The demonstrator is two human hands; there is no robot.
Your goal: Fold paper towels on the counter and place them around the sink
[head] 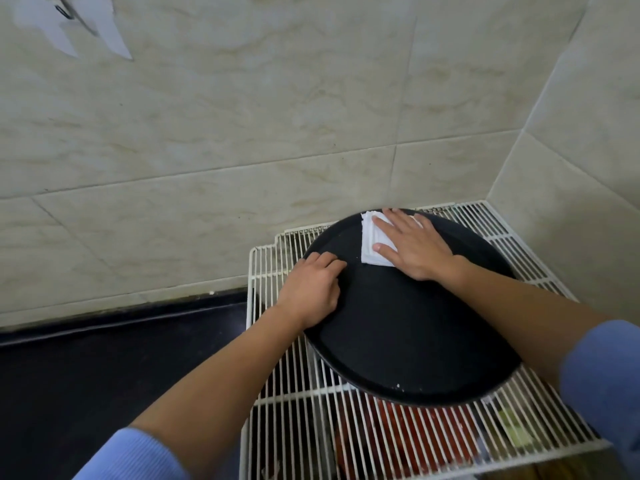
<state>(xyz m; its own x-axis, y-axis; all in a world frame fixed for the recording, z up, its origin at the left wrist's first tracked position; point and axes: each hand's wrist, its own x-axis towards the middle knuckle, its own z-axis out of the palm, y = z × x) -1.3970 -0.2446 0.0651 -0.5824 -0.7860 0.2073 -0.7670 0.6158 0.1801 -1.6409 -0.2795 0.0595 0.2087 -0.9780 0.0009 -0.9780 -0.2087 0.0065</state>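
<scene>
A folded white paper towel lies at the far side of a round black tray. My right hand lies flat on the towel with straight fingers and covers its right part. My left hand rests on the tray's left rim with its fingers curled; they hold nothing that I can see. The tray sits on a white wire rack.
The wire rack fills the corner between the tiled back wall and the right wall. Red and yellow-green items show beneath the rack. A dark counter stretches to the left.
</scene>
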